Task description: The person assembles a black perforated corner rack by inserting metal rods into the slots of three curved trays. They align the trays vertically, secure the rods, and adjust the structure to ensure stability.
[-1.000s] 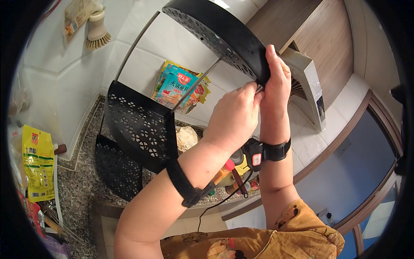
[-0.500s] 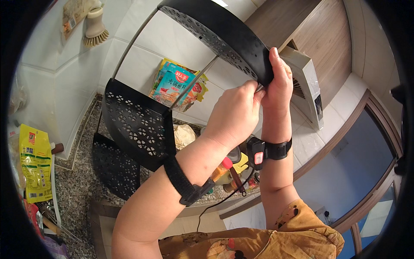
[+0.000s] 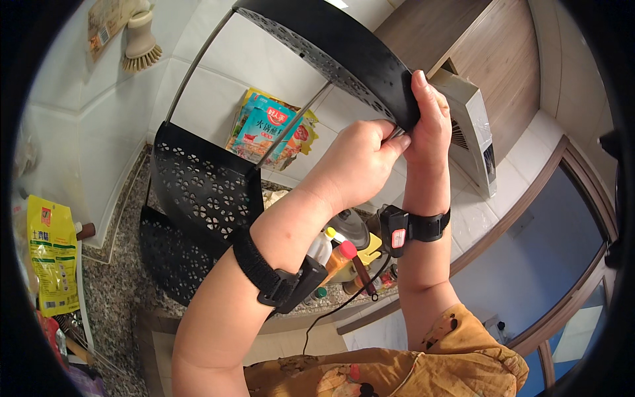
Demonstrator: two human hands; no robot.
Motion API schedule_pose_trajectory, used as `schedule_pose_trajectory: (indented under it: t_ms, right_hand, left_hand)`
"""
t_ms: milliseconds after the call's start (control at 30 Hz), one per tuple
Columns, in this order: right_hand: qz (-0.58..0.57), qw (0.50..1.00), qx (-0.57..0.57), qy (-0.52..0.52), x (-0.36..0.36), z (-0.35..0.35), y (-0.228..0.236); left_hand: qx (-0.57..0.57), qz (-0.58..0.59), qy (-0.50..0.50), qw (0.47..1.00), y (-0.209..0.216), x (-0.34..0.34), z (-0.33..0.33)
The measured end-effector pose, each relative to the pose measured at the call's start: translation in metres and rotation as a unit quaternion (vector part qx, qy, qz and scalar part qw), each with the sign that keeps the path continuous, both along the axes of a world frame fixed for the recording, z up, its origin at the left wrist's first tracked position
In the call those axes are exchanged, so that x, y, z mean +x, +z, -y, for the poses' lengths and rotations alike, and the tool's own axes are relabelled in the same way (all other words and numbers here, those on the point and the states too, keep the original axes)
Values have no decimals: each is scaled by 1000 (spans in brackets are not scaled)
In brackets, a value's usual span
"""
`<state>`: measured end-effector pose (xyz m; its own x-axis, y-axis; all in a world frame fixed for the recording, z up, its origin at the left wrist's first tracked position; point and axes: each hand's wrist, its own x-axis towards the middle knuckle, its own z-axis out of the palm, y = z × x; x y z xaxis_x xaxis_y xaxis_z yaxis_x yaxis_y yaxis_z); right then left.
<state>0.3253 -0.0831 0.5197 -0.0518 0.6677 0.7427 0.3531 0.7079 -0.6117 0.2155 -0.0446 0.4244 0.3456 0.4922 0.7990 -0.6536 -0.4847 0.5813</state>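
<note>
Left hand, right hand: both gripping one rack; three perforated shelves.

Passage between metal rods, black tray below

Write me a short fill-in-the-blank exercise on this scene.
The perforated black rack with curved fronts shows ____ tiers.
The higher bare hand, against the top tier, is the ____ one.
A beige bristle brush hangs against the white tiled ____.

Missing words: three; right; wall.
</note>
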Motion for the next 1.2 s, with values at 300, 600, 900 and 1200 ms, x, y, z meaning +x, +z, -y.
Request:
schedule_pose_trajectory:
  t_ms: [300,600,900,1200]
  right_hand:
    - [-24,999,28,-5,1,-2,-6]
    - [-12,1000,20,16,3,-3,-4]
    - [-41,998,49,12,-10,-7,-6]
    - [-46,997,64,-14,-14,-8,-6]
  left_hand:
    - [-3,-10,-23,1000,-2,0,1]
    - [-43,73,-91,992,-15,5,5]
    - [-40,77,-91,992,-16,-5,2]
    - [-86,66,-215,971,-15,-16,-1]
